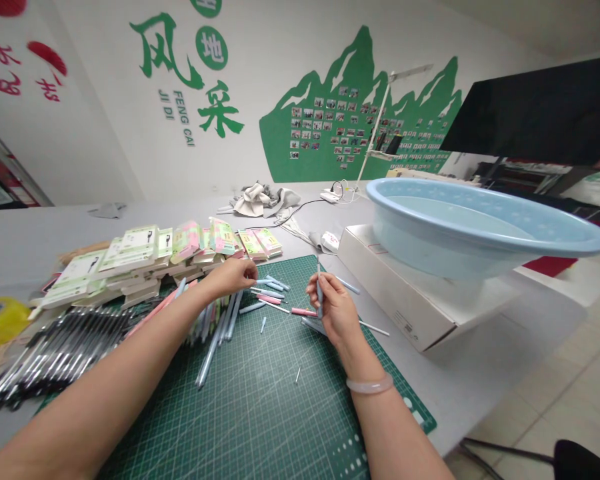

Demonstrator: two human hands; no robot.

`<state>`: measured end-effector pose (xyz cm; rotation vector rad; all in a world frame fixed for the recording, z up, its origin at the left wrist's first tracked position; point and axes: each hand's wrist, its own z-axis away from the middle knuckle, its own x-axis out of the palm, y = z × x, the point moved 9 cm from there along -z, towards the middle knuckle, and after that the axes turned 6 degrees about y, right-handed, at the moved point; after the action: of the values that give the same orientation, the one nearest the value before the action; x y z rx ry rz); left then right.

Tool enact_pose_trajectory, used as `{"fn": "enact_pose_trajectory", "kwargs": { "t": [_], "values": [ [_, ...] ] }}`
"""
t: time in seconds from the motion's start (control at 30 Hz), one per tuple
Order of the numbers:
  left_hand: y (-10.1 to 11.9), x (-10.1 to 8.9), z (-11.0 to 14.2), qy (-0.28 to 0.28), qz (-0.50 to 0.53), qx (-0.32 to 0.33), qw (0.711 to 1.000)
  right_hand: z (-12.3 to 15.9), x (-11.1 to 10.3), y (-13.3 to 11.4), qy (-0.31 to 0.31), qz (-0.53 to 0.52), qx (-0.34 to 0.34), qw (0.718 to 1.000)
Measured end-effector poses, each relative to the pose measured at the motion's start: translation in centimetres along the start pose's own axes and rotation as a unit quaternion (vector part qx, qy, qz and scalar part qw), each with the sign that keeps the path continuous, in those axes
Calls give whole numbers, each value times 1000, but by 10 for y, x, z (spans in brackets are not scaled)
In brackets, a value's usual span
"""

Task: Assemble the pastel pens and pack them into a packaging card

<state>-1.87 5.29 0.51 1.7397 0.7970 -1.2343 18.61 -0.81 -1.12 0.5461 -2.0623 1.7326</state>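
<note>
My right hand (pixel 334 305) is raised over the cutting mat's right side. Its fingers are closed around a blue-grey pen (pixel 319 293), held upright with the thin end up. My left hand (pixel 236 276) reaches over the mat's far part, fingertips pinched together at a light blue pen part (pixel 263 282); the exact grip is partly hidden. Between the hands lie light blue pen pieces (pixel 271 293) and a pink one (pixel 304 312). Blue-grey pen barrels (pixel 215 347) lie below my left wrist. A small blue piece (pixel 263 325) rests on the green cutting mat (pixel 240 413).
At left are many dark clear pens (pixel 75 340), yellow tape (pixel 3 323) and stacked small boxes (pixel 130 250). A blue basin (pixel 445 233) sits on a white carton (pixel 395 293) at right. Crumpled cloth (pixel 260 200) and a lamp stand (pixel 375 127) are farther back.
</note>
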Motion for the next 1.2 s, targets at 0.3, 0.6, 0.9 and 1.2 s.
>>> {"fn": "enact_pose_trajectory", "kwargs": {
  "t": [0.3,0.6,0.9,1.2],
  "values": [
    [-15,25,31,-82,52,-64,993,0,1,1,-5,-2,-10,1000],
    [-15,36,28,-104,77,-70,989,3,2,5,-4,-16,13,1000],
    [10,23,45,-33,78,-46,995,8,-1,40,42,-142,168,975],
    [30,29,75,9,33,-53,998,7,-5,41,55,-155,171,971]
  ]
}}
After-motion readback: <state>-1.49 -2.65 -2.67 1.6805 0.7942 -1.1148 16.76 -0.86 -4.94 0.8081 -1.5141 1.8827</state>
